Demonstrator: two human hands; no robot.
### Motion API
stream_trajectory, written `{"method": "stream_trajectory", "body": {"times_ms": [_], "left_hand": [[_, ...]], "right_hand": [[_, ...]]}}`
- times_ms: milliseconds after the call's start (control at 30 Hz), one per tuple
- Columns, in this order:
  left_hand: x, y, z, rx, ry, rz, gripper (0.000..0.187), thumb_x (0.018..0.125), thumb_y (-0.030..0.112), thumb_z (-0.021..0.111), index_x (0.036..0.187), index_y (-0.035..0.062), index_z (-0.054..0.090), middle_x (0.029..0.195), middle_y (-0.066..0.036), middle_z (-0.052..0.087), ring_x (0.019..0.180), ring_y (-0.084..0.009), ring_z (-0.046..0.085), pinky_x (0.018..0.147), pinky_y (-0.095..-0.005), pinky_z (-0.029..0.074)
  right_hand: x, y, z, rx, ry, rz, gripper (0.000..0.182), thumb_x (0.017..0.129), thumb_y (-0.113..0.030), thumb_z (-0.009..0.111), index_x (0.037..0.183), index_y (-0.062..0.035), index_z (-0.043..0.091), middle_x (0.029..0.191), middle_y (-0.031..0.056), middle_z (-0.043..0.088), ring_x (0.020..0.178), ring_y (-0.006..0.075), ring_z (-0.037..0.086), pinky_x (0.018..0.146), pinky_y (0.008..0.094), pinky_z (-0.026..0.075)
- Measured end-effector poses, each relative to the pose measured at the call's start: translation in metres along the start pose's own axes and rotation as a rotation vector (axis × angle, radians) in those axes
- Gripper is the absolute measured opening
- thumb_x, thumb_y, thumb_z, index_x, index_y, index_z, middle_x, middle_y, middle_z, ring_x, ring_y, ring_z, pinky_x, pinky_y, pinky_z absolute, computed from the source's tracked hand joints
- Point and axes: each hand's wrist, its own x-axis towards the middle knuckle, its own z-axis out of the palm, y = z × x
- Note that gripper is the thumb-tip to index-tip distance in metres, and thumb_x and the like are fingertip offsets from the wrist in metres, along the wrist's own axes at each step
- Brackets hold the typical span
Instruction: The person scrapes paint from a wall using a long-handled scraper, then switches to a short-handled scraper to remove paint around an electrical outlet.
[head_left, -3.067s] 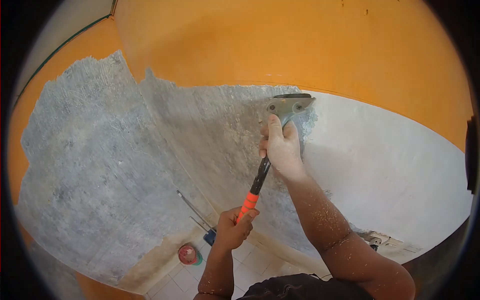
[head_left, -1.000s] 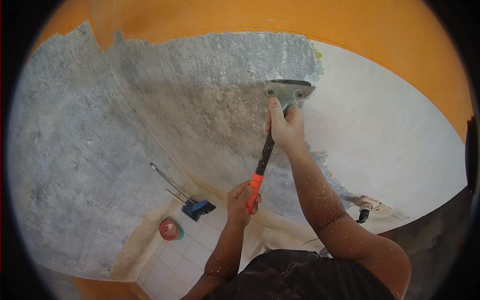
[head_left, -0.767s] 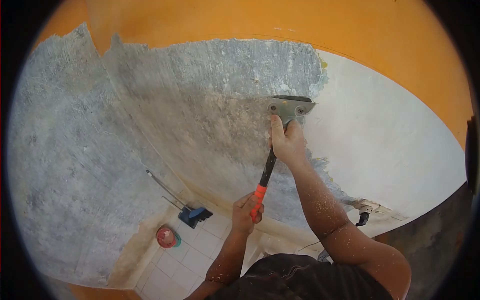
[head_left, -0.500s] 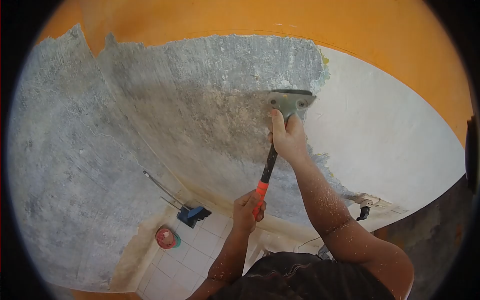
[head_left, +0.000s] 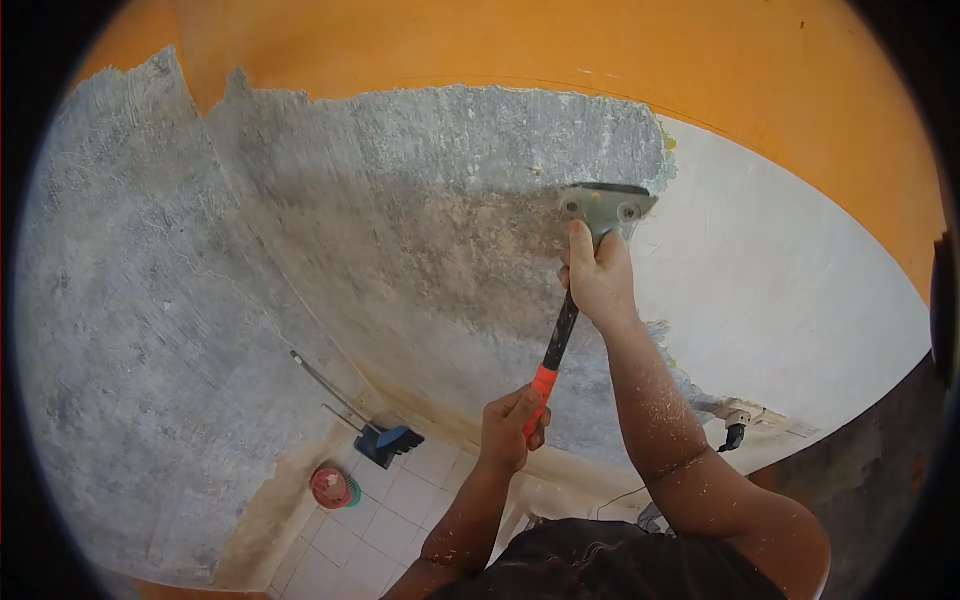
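A long-handled wall scraper (head_left: pixel 605 208) with a wide blade, grey-green head, black shaft and orange grip is held against the wall. My right hand (head_left: pixel 605 275) wraps the shaft just below the head, thumb laid up along it. Lower down, my left hand (head_left: pixel 514 425) is closed around the orange grip. The blade lies near the border between bare grey plaster (head_left: pixel 430 240) and white paint (head_left: pixel 780 240). Pale flakes speckle my right forearm.
Orange paint (head_left: pixel 450 40) covers the upper wall. On the white tiled floor (head_left: pixel 385 530) are a blue dustpan with broom (head_left: pixel 385 443) and a red and green basket (head_left: pixel 333 487). A pipe fitting or tap (head_left: pixel 736 430) juts from the wall at lower right.
The scraper and both hands sit slightly further right and a little lower in view. The wall and floor things have shifted in frame too, so the camera has moved. Both grips are unchanged.
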Motion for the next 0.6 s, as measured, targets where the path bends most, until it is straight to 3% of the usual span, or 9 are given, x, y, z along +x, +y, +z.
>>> {"method": "stream_trajectory", "body": {"times_ms": [333,600], "left_hand": [[0.000,-0.012,0.008,-0.070,-0.036,-0.071,0.026,0.090,0.025,0.049,0.090,-0.0006,0.055,0.063,-0.007,0.052,0.040,-0.0097,0.041,0.036,-0.0222,0.031],[-0.004,-0.022,0.003,-0.079,-0.066,-0.114,0.036,0.091,0.028,0.049,0.109,-0.0029,0.053,0.064,-0.006,0.052,0.041,-0.0102,0.040,0.038,-0.0226,0.032]], "right_hand": [[0.006,0.012,-0.008,-0.140,0.002,-0.035,0.020,0.093,-0.020,0.045,0.088,-0.0007,0.042,0.060,-0.0013,0.040,0.046,0.0064,0.038,0.040,0.0240,0.033],[0.000,0.014,-0.012,-0.155,-0.014,-0.074,0.019,0.094,-0.016,0.043,0.085,0.0001,0.041,0.056,-0.0023,0.039,0.044,0.0057,0.037,0.039,0.0246,0.030]]}}
